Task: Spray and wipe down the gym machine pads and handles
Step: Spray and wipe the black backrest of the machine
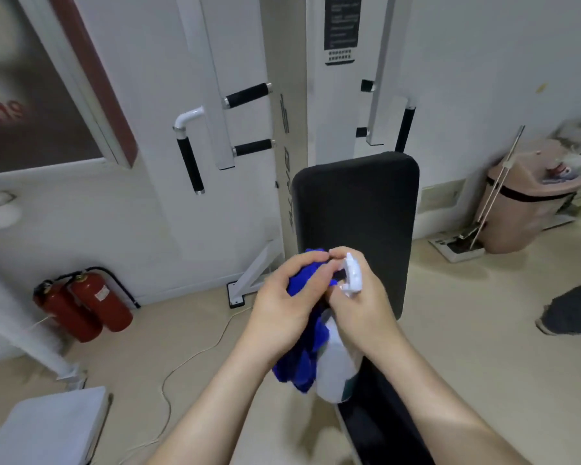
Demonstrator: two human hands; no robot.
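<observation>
A black back pad [354, 209] of a white gym machine [235, 45] stands upright in front of me, and its black seat pad [379, 421] runs under my arms. My left hand [282, 313] grips a bunched blue cloth [302, 360] that hangs below it. My right hand [363, 310] holds a white spray bottle [336, 367] by its neck, with the white trigger head [353, 276] above the fingers. Both hands meet just in front of the back pad. Black handle grips [247, 95] [190, 164] [253, 147] [405, 129] stick out from the frame.
Two red fire extinguishers [84, 307] stand on the floor at the left, with a white cord [188, 357] trailing near them. A pink bin [524, 203] and a mop [493, 196] are at the right wall. Another person's leg [571, 310] shows at the right edge. A white bench [44, 427] sits lower left.
</observation>
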